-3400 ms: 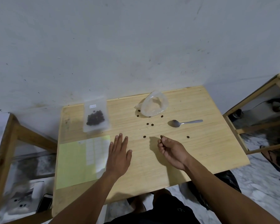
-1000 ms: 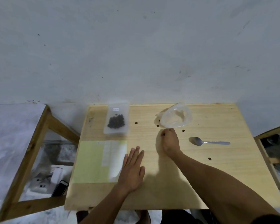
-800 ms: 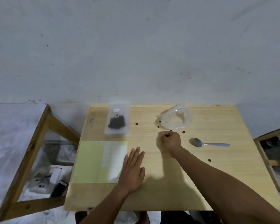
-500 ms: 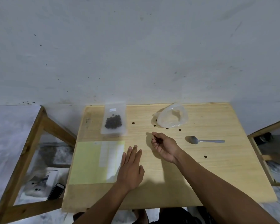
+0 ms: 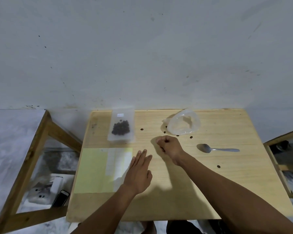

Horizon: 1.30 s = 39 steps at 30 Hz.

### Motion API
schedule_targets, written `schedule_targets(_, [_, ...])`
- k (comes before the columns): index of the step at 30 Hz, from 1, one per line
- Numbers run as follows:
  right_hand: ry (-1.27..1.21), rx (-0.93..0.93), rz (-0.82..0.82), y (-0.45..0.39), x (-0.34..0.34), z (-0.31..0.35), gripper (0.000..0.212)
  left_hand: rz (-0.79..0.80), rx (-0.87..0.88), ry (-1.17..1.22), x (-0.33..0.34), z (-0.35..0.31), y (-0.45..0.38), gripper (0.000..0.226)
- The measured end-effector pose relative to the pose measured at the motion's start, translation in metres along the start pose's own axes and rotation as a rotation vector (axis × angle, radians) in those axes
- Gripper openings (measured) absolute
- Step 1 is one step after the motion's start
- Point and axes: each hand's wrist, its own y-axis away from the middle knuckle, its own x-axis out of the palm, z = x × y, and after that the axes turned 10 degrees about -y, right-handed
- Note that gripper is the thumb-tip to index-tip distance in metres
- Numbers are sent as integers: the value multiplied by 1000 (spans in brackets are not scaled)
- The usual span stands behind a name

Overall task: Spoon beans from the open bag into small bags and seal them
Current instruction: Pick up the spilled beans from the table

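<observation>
so the right hand [image 5: 170, 146], curled like it's cupping picked-up beans (can't tell how many), sits just below-left of the empty open bag [image 5: 183, 123], closer than the flat, relaxed left hand [image 5: 139, 171], and versus half a second ago it's rolled from palm-up to knuckles-up.

Wooden table [image 5: 227, 191], spoon [image 5: 216, 149], bags, paper [image 5: 95, 169]

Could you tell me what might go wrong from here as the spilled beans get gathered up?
The right hand is curled around picked-up beans; opening it carelessly could drop them again. Loose beans lie scattered, one near the table edge, and a sweeping forearm might knock it off. The open bag looks limp and could tip when refilled.
</observation>
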Motion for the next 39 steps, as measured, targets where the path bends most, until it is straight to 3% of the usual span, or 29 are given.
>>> schedule_targets(4, [126, -91, 67, -18, 24, 9, 7, 28, 17, 42, -5, 4, 0, 61])
schedule_targets(8, [312, -247, 52, -42, 43, 11, 20, 67, 28, 85, -13, 6, 0, 61])
schedule_targets(11, [474, -354, 53, -56, 54, 10, 10, 89, 38, 110, -18, 10, 1, 61])
schedule_targets(17, [703, -348, 109, -81, 61, 4, 15, 62, 48, 86, -12, 9, -2, 59])
schedule_targets(22, [787, -327, 139, -87, 67, 8, 5, 50, 24, 81, -4, 10, -3, 61])
schedule_targets(30, [424, -250, 78, -53, 56, 15, 25, -10, 21, 153, -4, 12, -3, 56])
schedule_targets(35, [156, -8, -43, -44, 11, 34, 32, -51, -9, 205, -4, 11, -4, 53])
schedule_targets(39, [42, 58, -119, -47, -18, 43, 27, -56, -21, 202, -3, 10, -5, 52])
